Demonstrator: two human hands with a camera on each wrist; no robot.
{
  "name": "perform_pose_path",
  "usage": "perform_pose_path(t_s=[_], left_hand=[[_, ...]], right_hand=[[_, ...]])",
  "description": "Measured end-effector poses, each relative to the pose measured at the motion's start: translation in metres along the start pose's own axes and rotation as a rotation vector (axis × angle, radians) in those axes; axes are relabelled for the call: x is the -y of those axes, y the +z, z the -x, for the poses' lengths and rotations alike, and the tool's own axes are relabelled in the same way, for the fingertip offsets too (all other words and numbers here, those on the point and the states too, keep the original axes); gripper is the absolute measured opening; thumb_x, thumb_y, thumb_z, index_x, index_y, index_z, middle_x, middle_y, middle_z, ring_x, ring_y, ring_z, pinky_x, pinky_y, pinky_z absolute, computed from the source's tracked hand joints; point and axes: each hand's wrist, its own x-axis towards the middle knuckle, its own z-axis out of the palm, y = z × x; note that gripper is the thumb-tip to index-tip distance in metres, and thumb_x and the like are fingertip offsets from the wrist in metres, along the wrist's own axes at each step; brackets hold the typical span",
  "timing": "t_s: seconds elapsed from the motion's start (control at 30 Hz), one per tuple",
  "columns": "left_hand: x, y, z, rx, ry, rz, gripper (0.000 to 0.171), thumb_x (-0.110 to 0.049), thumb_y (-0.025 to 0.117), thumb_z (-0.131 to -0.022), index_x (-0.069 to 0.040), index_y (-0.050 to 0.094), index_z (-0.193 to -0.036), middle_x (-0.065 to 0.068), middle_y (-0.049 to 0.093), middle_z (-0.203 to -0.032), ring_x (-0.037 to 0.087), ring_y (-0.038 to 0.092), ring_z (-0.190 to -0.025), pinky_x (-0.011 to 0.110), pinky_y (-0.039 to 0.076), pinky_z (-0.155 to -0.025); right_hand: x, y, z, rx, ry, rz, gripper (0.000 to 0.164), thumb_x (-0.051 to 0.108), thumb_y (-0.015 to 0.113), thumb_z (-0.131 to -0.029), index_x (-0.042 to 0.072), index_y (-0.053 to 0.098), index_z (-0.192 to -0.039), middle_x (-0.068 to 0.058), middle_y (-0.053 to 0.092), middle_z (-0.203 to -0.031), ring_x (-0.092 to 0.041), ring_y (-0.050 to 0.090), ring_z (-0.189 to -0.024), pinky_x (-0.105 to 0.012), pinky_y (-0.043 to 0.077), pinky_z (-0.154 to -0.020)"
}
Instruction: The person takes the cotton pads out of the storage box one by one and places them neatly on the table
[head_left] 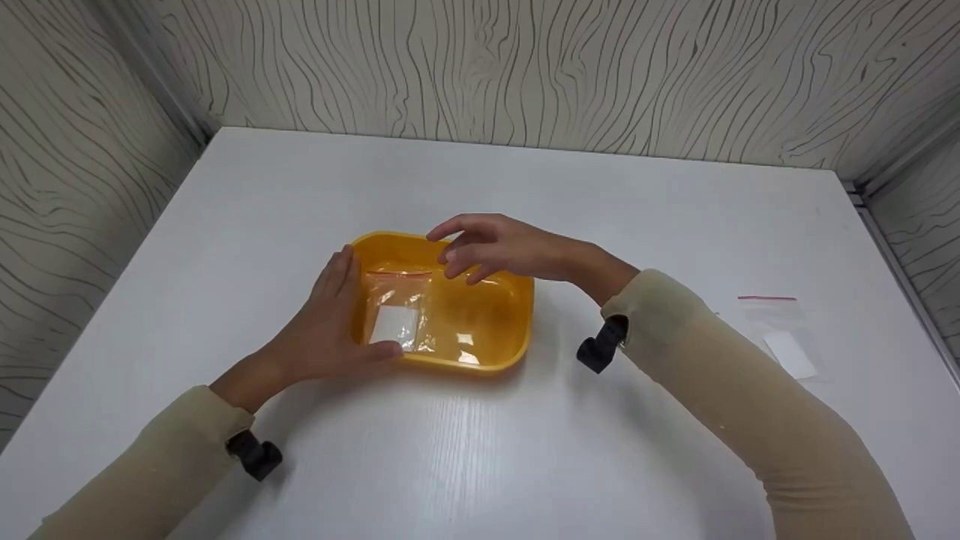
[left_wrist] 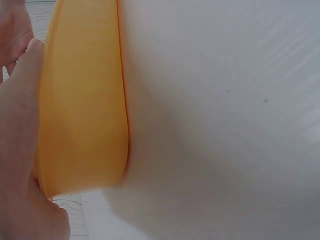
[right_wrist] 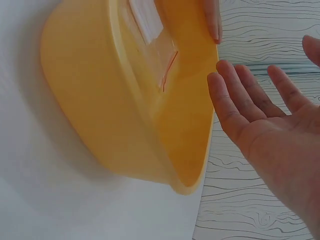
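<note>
A yellow plastic basin (head_left: 487, 367) sits on the white table. Inside it, toward the left, lies a clear zip bag (head_left: 397, 289) with a red seal line and a white rectangular piece (head_left: 395, 325) in it. My left hand (head_left: 326, 322) holds the basin's left end, thumb along the near rim and fingers at the left rim. Over the basin's far right part hovers my right hand (head_left: 502, 247), its fingers spread and loosely bent with nothing between them. The right wrist view shows that hand's palm (right_wrist: 285, 145) beside the basin rim.
Another clear zip bag (head_left: 784, 337) with a red seal line and a white piece lies on the table (head_left: 637, 457) at the right. Wood-grain patterned panels (head_left: 480, 75) stand behind the table and at both sides.
</note>
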Motion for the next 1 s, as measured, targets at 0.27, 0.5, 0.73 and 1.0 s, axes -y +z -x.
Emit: perform_pose_path(t_s=[0.27,0.5,0.73,1.0], left_hand=[[0.001,0.000,0.001,-0.001,0.014,-0.008,0.134,-0.068,0.073,-0.080,0.003,-0.009,-0.160,0.020,-0.012,-0.168,0.041,-0.008,-0.155,0.061,0.018,-0.120],[0.002,0.000,0.001,0.010,0.008,-0.009,0.136,-0.073,0.070,-0.079,0.002,-0.010,-0.160,0.018,-0.014,-0.168,0.040,-0.010,-0.155,0.061,0.018,-0.120],[0.001,0.000,0.000,-0.002,0.023,-0.012,0.135,-0.069,0.072,-0.080,0.002,-0.009,-0.160,0.020,-0.011,-0.169,0.041,-0.007,-0.155,0.060,0.021,-0.120],[0.001,0.000,0.000,-0.016,0.039,-0.001,0.133,-0.066,0.074,-0.080,0.001,-0.008,-0.161,0.019,-0.008,-0.169,0.041,-0.007,-0.155,0.061,0.021,-0.119]], right_hand=[[0.004,0.007,-0.009,0.009,0.020,0.028,0.042,0.024,0.055,-0.103,0.014,0.054,-0.144,-0.009,0.059,-0.137,-0.034,0.061,-0.123,-0.038,0.054,-0.099],[0.003,0.009,-0.018,0.013,0.050,0.053,0.047,0.029,0.056,-0.104,0.011,0.051,-0.147,-0.014,0.053,-0.147,-0.032,0.061,-0.124,-0.040,0.054,-0.100],[0.001,0.009,-0.025,0.011,0.072,0.063,0.050,0.032,0.055,-0.104,0.010,0.049,-0.149,-0.013,0.052,-0.147,-0.032,0.060,-0.126,-0.042,0.052,-0.102],[0.003,0.012,-0.031,0.043,0.100,0.084,0.051,0.033,0.054,-0.105,0.010,0.047,-0.150,-0.012,0.049,-0.151,-0.028,0.061,-0.125,-0.039,0.053,-0.101]])
